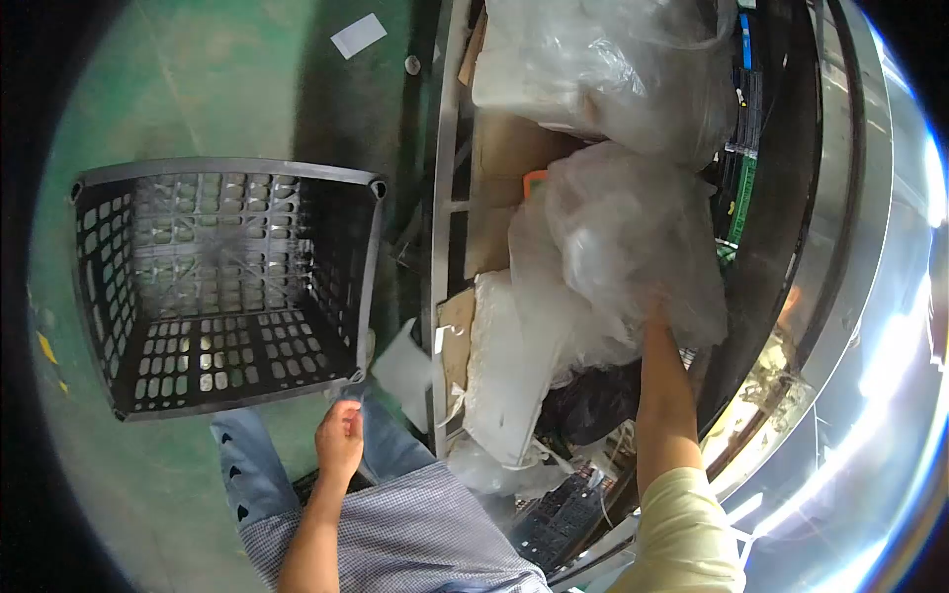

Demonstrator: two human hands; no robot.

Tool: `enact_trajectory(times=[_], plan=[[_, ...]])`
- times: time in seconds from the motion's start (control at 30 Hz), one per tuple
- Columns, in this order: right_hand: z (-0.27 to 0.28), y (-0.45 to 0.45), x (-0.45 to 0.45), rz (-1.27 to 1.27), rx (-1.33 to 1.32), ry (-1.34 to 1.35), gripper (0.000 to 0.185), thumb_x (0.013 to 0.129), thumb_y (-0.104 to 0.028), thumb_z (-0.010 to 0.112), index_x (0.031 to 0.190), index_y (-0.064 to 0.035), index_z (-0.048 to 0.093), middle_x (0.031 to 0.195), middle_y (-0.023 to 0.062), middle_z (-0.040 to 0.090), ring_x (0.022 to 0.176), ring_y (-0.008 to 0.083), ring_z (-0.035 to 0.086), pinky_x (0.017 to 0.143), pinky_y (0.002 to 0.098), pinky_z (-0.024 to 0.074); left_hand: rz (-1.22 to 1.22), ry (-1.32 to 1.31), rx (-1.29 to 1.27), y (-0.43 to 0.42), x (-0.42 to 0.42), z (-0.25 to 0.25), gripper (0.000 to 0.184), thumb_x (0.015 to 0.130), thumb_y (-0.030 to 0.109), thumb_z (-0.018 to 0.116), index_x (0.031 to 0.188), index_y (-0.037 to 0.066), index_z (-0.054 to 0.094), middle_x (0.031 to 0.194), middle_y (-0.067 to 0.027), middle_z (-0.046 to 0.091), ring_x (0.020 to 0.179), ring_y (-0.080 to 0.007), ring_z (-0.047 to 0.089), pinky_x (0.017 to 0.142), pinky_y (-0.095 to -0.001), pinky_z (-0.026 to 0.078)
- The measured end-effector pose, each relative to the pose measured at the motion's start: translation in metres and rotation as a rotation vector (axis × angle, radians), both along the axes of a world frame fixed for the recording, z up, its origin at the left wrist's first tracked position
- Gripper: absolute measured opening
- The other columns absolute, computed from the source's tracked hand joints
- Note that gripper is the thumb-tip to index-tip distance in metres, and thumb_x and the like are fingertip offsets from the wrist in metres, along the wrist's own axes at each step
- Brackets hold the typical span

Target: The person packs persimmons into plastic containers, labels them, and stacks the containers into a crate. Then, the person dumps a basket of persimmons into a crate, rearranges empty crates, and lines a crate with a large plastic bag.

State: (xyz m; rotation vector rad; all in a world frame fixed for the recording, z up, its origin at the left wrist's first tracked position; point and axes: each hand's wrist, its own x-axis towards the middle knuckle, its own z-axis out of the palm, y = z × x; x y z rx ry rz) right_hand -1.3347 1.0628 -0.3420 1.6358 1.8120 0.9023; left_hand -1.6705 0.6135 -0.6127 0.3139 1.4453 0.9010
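Note:
My right hand (656, 308) reaches into the clear plastic bag (603, 227) on the shelf. Its fingers are mostly covered by the crumpled film and appear closed on it. My left hand (339, 441) is low in front of my body, just below the near rim of the black plastic crate (237, 403). Its fingers are curled in, and nothing shows in them. Another large clear plastic bag (633, 69) lies farther back on the shelf. A white padded sheet or bag (509, 376) lies left of the bag I hold.
The slatted crate stands on the green floor (198, 89), left of the metal shelf frame (442, 198). Cardboard (519, 148), a black bag (593, 405) and circuit boards (559, 514) crowd the shelf. A white paper (359, 36) lies on the floor.

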Motion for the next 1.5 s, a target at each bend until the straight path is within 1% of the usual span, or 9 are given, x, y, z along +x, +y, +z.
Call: enact_trajectory(times=[0.53,0.67,0.73,0.8,0.93,1.17,1.27,1.4,1.5], plan=[[-0.030,-0.075,0.035,0.183,-0.187,-0.093,0.042,0.091,-0.031,0.047,0.119,-0.0006,0.055,0.117,0.0187,0.057,0.107,0.0307,0.053,0.091,0.0370,0.0408,0.187,-0.353,0.032,0.033,0.012,-0.021,0.016,0.090,0.014,0.057,0.103,0.005,0.058,0.087,-0.0055,0.063,0.077,-0.0120,0.058,0.070,-0.0247,0.047],[-0.025,-0.176,-0.048,-0.530,0.162,0.703,0.046,0.092,-0.032,0.051,0.119,0.0045,0.053,0.120,0.0189,0.055,0.110,0.0280,0.051,0.095,0.0355,0.0376,0.168,-0.347,0.034,0.034,0.011,-0.032,0.015,0.090,0.011,0.056,0.104,0.006,0.057,0.088,-0.0041,0.063,0.075,-0.0099,0.058,0.067,-0.0225,0.047],[-0.041,-0.214,-0.063,-0.057,0.308,0.850,0.054,0.088,-0.033,0.059,0.123,0.0062,0.049,0.124,0.0184,0.052,0.113,0.0270,0.048,0.099,0.0346,0.0338,0.171,-0.357,0.041,0.041,0.011,-0.035,0.015,0.089,0.011,0.057,0.104,0.007,0.058,0.087,-0.0036,0.063,0.075,-0.0099,0.058,0.067,-0.0224,0.047],[-0.056,-0.249,-0.078,-0.183,0.297,1.040,0.065,0.083,-0.034,0.066,0.130,0.0047,0.042,0.132,0.0191,0.044,0.119,0.0281,0.042,0.104,0.0353,0.0275,0.191,-0.373,0.028,0.039,0.012,-0.033,0.016,0.088,0.012,0.058,0.103,0.008,0.058,0.087,-0.0026,0.063,0.074,-0.0099,0.058,0.066,-0.0226,0.046],[-0.068,-0.256,-0.120,0.218,-0.144,0.143,0.072,0.073,-0.040,0.072,0.128,-0.0017,0.045,0.137,0.0222,0.036,0.129,0.0402,0.031,0.104,0.0595,0.0196,0.194,-0.446,0.010,0.055,0.011,-0.027,0.015,0.091,0.014,0.056,0.103,0.007,0.058,0.087,-0.0011,0.062,0.076,-0.0083,0.057,0.069,-0.0209,0.045],[-0.090,-0.077,-0.133,0.042,-0.123,0.080,0.074,0.076,-0.039,0.070,0.133,-0.0044,0.038,0.139,0.0193,0.034,0.129,0.0430,0.028,0.100,0.0559,0.0275,0.164,-0.457,-0.023,0.068,0.023,-0.025,0.019,0.090,0.017,0.058,0.105,0.005,0.058,0.088,-0.0018,0.061,0.075,-0.0083,0.055,0.067,-0.0207,0.044],[-0.076,0.003,-0.081,0.446,0.101,0.252,0.065,0.081,-0.030,0.065,0.134,-0.0034,0.038,0.134,0.0207,0.040,0.129,0.0360,0.030,0.097,0.0485,0.0383,0.182,-0.465,-0.024,0.064,0.029,-0.033,0.020,0.091,0.019,0.058,0.104,0.005,0.057,0.089,-0.0031,0.061,0.074,-0.0087,0.054,0.066,-0.0208,0.044],[-0.062,0.078,-0.007,0.255,0.288,0.049,0.053,0.088,-0.024,0.051,0.129,0.0056,0.037,0.135,0.0194,0.037,0.124,0.0347,0.036,0.105,0.0424,0.0300,0.168,-0.476,-0.007,0.066,0.030,-0.037,0.019,0.090,0.020,0.058,0.104,0.007,0.058,0.090,-0.0009,0.060,0.075,-0.0076,0.054,0.066,-0.0202,0.043],[-0.061,0.080,-0.074,-0.282,-0.179,-0.644,0.044,0.082,-0.019,0.061,0.120,-0.0004,0.049,0.129,0.0170,0.046,0.120,0.0348,0.042,0.102,0.0425,0.0335,0.183,-0.491,-0.030,0.065,0.034,-0.040,0.019,0.090,0.019,0.058,0.105,0.007,0.058,0.090,-0.0015,0.060,0.076,-0.0075,0.054,0.066,-0.0204,0.043]])
